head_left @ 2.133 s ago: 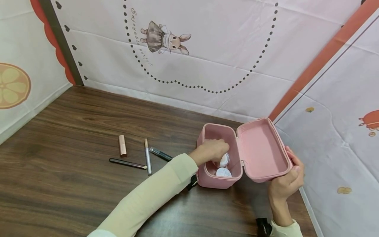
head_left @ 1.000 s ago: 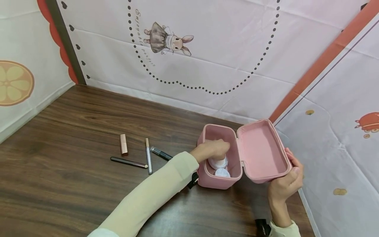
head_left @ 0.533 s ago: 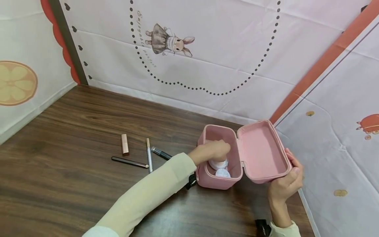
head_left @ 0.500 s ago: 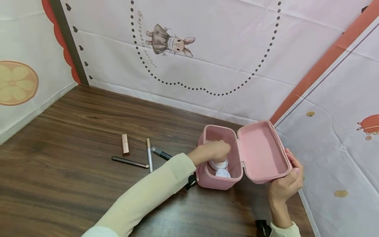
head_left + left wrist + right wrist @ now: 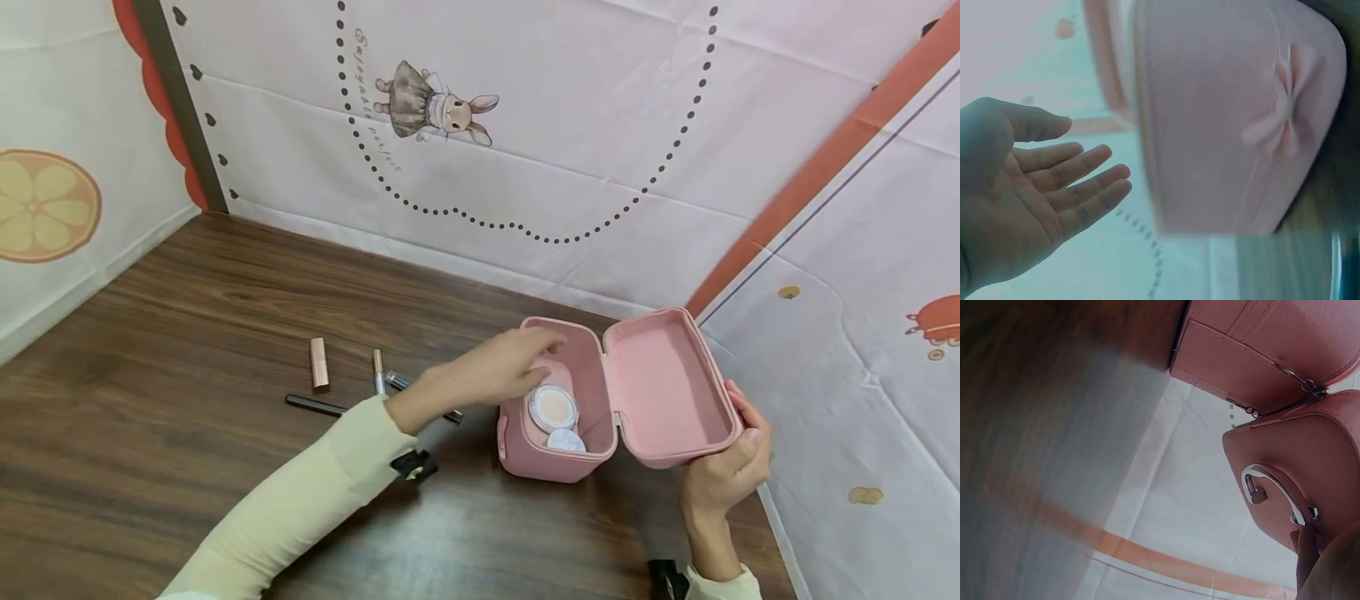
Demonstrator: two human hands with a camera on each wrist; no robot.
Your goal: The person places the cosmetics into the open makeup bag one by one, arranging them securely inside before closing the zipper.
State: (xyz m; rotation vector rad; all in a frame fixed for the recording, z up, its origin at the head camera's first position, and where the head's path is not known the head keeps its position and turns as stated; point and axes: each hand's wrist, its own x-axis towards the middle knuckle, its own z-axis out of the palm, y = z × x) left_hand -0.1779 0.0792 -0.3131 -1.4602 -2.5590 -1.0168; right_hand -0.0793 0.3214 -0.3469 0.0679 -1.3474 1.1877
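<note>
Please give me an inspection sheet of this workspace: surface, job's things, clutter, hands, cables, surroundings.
Surface: dark wooden table, bare in most places.
Job's things: pink case stands open, its lid swung to the right; a round compact and a smaller white piece lie inside.
Clutter: a lipstick, a dark pencil and two more slim tubes, partly hidden by the left arm.
Hands: left hand open, holding nothing, over the case's left edge; right hand grips the lid.
Cables: nothing seen.
Surroundings: printed cloth walls, one with a rabbit.

Head overview; wrists beside case [image 5: 555, 454]
</note>
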